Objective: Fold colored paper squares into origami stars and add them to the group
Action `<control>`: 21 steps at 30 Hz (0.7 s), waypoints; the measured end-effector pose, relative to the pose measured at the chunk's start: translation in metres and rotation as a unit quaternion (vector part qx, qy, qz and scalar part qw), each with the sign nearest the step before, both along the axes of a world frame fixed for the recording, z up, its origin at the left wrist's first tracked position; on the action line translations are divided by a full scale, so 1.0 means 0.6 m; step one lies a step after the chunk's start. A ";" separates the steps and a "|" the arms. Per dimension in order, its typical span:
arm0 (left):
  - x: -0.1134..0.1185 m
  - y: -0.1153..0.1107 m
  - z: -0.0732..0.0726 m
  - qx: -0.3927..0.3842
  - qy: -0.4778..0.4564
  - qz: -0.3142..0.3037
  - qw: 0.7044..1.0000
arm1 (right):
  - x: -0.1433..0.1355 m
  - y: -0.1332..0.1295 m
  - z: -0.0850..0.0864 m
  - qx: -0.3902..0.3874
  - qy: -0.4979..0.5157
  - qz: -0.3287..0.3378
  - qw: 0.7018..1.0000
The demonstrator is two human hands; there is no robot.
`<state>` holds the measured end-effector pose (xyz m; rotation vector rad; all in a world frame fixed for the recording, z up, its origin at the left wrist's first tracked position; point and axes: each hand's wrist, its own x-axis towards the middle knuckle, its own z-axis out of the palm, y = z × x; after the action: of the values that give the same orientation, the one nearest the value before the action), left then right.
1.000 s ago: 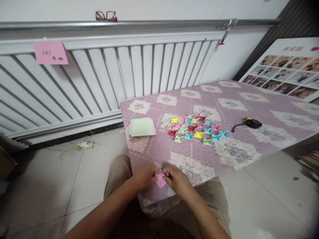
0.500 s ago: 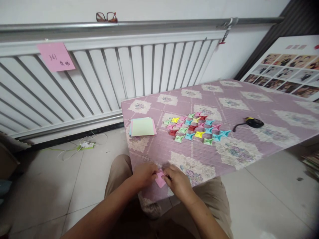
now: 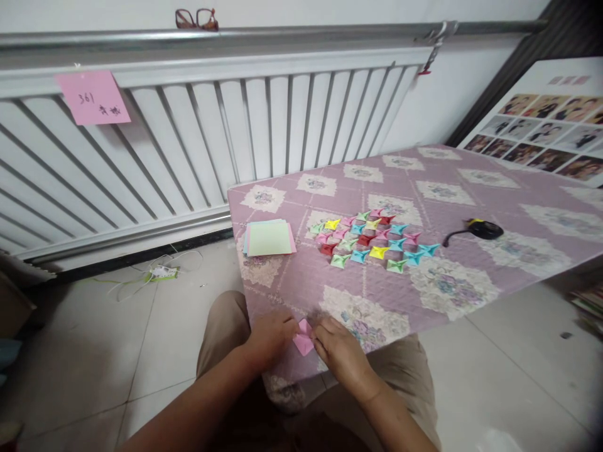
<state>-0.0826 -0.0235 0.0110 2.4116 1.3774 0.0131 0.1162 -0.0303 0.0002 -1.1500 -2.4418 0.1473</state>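
A small pink folded paper (image 3: 304, 342) lies at the table's near edge, between my two hands. My left hand (image 3: 273, 336) pinches its left side, fingers closed. On the opposite side, my right hand (image 3: 336, 342) grips the paper with thumb and fingers together. Creases and a raised fold show in the paper's middle; the fingertips cover its side corners. Farther back sits a group of folded paper pieces (image 3: 365, 240) in pink, green, blue, yellow and red. A stack of square paper sheets (image 3: 270, 239), light green on top, rests at the table's left side.
A patterned pink cloth covers the table (image 3: 301, 289). A black object with a thin tail (image 3: 485, 230) lies to the right, and a photo board (image 3: 551, 125) stands behind. Against the wall is a white radiator (image 3: 277, 125). Glasses (image 3: 196, 20) rest on the pipe; a power strip (image 3: 162, 273) is on the floor.
The pink paper's folds have opened up somewhat between my fingers, showing a raised crease. Both hands keep hold of it at nearly the same spot. The view has shifted slightly.
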 end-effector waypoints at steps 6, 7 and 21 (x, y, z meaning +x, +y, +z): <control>-0.007 -0.009 0.000 0.023 0.010 -0.034 0.999 | 0.003 -0.008 -0.001 0.023 -0.053 0.006 0.998; -0.008 -0.011 0.002 0.029 0.012 -0.037 0.999 | 0.003 -0.008 -0.001 0.020 -0.061 0.006 0.998; -0.018 -0.017 0.000 0.065 0.030 -0.106 0.992 | 0.004 -0.011 0.011 0.020 -0.093 0.037 0.995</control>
<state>-0.0936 -0.0339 0.0113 2.6756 1.1717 -0.0247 0.1185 -0.0369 0.0069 -1.0997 -2.6403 0.0139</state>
